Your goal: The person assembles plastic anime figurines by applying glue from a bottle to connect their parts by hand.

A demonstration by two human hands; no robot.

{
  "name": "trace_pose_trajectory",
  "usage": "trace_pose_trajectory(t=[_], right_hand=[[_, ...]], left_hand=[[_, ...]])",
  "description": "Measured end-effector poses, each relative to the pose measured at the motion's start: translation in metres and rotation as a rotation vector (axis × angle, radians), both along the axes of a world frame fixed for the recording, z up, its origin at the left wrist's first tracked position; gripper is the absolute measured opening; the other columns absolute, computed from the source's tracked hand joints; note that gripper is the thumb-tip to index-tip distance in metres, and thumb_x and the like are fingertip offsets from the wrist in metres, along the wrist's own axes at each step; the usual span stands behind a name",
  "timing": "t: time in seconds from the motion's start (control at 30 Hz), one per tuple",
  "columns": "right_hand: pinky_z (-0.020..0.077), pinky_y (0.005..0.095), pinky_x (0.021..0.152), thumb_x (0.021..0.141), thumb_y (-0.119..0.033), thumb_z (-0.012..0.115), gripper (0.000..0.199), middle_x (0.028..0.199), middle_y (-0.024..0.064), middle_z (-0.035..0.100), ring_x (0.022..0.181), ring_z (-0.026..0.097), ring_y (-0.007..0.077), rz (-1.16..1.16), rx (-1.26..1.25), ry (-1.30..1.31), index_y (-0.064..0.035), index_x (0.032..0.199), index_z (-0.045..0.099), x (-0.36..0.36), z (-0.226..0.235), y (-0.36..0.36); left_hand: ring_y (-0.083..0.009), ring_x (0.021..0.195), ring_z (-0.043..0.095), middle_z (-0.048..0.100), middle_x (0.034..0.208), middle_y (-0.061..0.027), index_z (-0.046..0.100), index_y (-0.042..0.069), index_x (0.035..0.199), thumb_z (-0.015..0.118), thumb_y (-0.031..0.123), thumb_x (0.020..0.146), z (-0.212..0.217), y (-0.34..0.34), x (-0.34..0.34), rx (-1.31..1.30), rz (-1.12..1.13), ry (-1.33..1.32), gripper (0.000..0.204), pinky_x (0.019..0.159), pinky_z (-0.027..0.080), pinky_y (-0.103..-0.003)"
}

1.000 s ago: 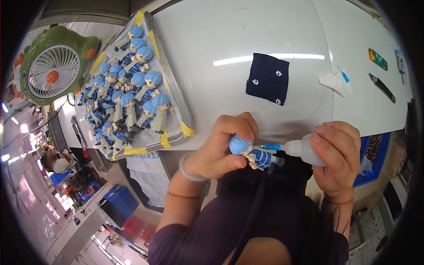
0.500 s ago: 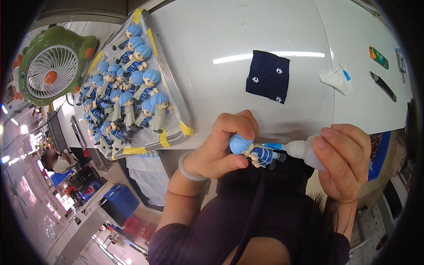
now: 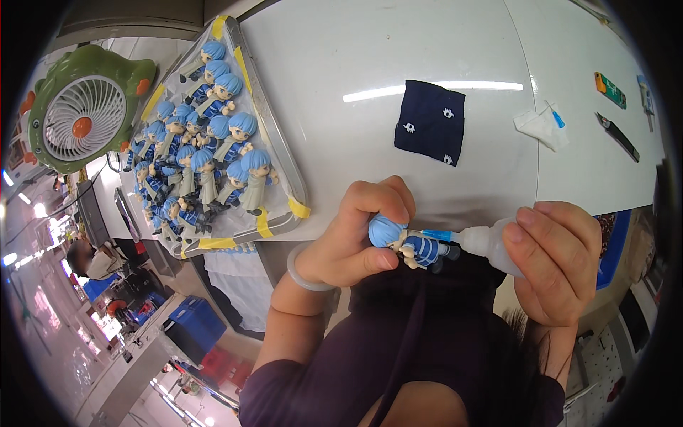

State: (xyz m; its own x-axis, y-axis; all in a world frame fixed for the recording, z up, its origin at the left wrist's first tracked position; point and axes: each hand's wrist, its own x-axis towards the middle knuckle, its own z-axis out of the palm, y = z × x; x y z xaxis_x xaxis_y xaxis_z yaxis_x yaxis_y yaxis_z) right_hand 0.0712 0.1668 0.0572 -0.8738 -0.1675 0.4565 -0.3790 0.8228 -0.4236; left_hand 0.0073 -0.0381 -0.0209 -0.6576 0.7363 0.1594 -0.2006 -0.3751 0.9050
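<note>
Between the thumb and fingers of my left hand [image 3: 359, 238] is a small figurine [image 3: 421, 250] with light blue hair and a blue striped outfit, lying sideways with its head to the left. My right hand [image 3: 555, 256] is wrapped round a white squeeze bottle [image 3: 487, 245] with a blue-based needle tip [image 3: 437, 235]. The thin needle points left at the figurine's neck area; whether it touches cannot be made out. At the left, a metal tray [image 3: 274, 142] lined with white sheet and yellow tape holds several similar figurines [image 3: 206, 164].
A dark blue cloth [image 3: 430, 122] lies on the white table [image 3: 306, 64] beyond my hands. To the right are a white tissue with a blue needle tip [image 3: 542, 128], a black craft knife [image 3: 617, 137] and a green-orange packet [image 3: 610, 91]. A green fan [image 3: 89, 107] stands far left.
Almost nothing differs. Both hands keep the same hold on figurine and bottle, with only a very slight shift in the needle's position.
</note>
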Motion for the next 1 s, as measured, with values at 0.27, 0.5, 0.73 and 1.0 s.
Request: trace_pose_trajectory(t=[0.27, 0.5, 0.73, 1.0], right_hand=[[0.0480, 0.0297, 0.064, 0.056, 0.005, 0.064, 0.031, 0.088, 0.0084, 0.059, 0.075, 0.056, 0.0235, 0.014, -0.161, -0.043, -0.0031, 0.085, 0.063, -0.006, -0.018, 0.011], [0.0383, 0.0358, 0.080, 0.064, 0.004, 0.058, 0.048, 0.099, 0.0107, 0.053, 0.091, 0.050, 0.0296, -0.179, -0.228, -0.163, -0.0046, 0.110, 0.048, -0.021, -0.060, 0.023], [0.0319, 0.0352, 0.082, 0.068, -0.005, 0.060, 0.047, 0.101, 0.0075, 0.051, 0.093, 0.048, 0.0252, -0.219, 0.166, -0.149, -0.0087, 0.114, 0.050, -0.025, -0.055, 0.012], [0.0395, 0.0250, 0.053, 0.072, -0.002, 0.060, 0.027, 0.070, 0.0072, 0.053, 0.061, 0.050, 0.0142, 0.263, -0.904, -0.585, -0.0042, 0.099, 0.062, -0.023, -0.046, -0.031]], left_hand=[[-0.0153, 0.072, 0.039, 0.041, 0.084, -0.0103, 0.035, 0.008, 0.102, 0.055, 0.033, 0.082, 0.002, -0.001, -0.002, -0.025, 0.018, 0.018, 0.038, 0.064, 0.034, -0.027], [-0.0143, 0.067, 0.040, 0.045, 0.079, -0.0137, 0.034, 0.010, 0.103, 0.046, 0.036, 0.086, 0.006, 0.004, -0.001, -0.043, 0.054, -0.091, 0.034, 0.061, 0.035, -0.025], [-0.0128, 0.061, 0.038, 0.045, 0.070, -0.0127, 0.028, 0.012, 0.103, 0.041, 0.049, 0.085, 0.009, 0.003, 0.000, -0.060, 0.010, -0.237, 0.043, 0.058, 0.034, -0.024], [-0.0138, 0.069, 0.043, 0.048, 0.078, -0.0129, 0.024, 0.009, 0.106, 0.040, 0.053, 0.083, 0.019, 0.000, 0.007, -0.230, 0.048, -0.201, 0.053, 0.063, 0.036, -0.025]])
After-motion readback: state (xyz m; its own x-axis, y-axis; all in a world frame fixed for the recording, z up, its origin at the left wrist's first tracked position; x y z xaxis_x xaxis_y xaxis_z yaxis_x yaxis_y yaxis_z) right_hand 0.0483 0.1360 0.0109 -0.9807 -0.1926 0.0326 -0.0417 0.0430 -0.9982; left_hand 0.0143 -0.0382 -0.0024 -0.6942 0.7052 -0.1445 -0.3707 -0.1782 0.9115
